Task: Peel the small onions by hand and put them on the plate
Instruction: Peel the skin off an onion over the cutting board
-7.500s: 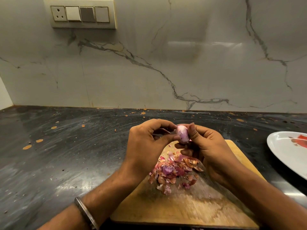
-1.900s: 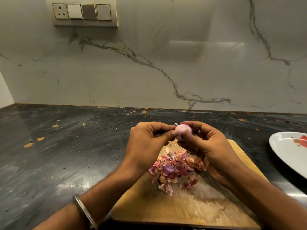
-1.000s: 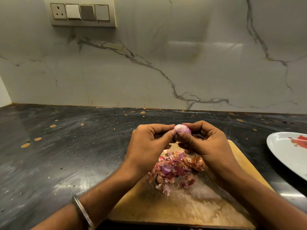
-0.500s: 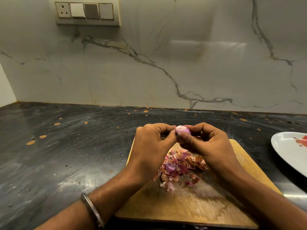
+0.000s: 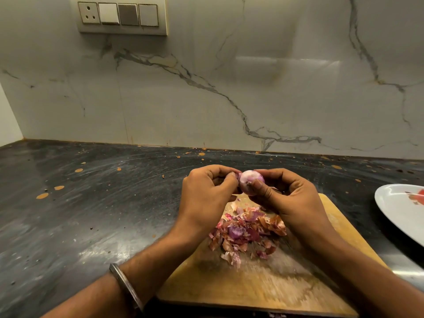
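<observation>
A small pale pink onion is held above the wooden cutting board. My right hand grips it between thumb and fingers from the right. My left hand pinches the onion's left side, where a bit of skin shows at the fingertips. Below the hands a heap of pink and brown onion peels lies on the board. The white plate with a red mark sits at the right edge, partly cut off by the frame.
The dark stone counter runs left and back to a marble wall. A switch panel is mounted high on the wall. A metal bangle circles my left wrist.
The onion has been turned in my fingers and shows more of its pale peeled surface. My left fingertips have shifted to its left side. The peel heap stays the same.
</observation>
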### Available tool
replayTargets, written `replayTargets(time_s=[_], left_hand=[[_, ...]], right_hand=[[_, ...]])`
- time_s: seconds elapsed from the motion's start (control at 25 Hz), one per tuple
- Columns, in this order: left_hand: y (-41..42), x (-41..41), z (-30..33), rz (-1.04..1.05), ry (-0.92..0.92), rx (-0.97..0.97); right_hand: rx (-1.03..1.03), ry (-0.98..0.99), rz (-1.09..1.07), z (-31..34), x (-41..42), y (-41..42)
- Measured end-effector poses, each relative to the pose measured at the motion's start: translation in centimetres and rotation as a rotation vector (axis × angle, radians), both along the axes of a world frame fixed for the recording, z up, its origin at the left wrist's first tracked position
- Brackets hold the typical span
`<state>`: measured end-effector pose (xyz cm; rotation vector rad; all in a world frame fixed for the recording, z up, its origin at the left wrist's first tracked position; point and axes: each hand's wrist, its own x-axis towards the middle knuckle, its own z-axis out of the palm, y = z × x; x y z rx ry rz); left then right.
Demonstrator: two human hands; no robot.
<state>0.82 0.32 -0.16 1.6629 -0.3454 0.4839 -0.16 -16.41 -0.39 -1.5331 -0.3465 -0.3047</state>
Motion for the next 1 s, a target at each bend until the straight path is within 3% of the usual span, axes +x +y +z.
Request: replayTargets(time_s=[0.2, 0.32, 0.72, 0.92, 1.0], left_hand=[[-0.2, -0.3, 0.1, -0.111, 0.048, -0.058], [0.2, 0.0, 0.2, -0.157, 0.180, -0.166], [0.6, 0.7, 0.2, -0.181, 0.320, -0.239], [0.6, 0.5, 0.2, -0.104, 0.288, 0.040], [0.4, 0.2, 0.2, -0.025, 0.168, 0.198]], right_hand=[[0.052, 0.023, 0.018, -0.1, 0.2, -0.1], [0.065, 0.038, 0.043, 0.0, 0.3, -0.1], [0.248, 0.159, 0.168, 0.3, 0.6, 0.1], [0.212, 0.185, 0.146, 0.6, 0.7, -0.2], [0.195, 0.200, 0.121, 0.4, 0.8, -0.2]])
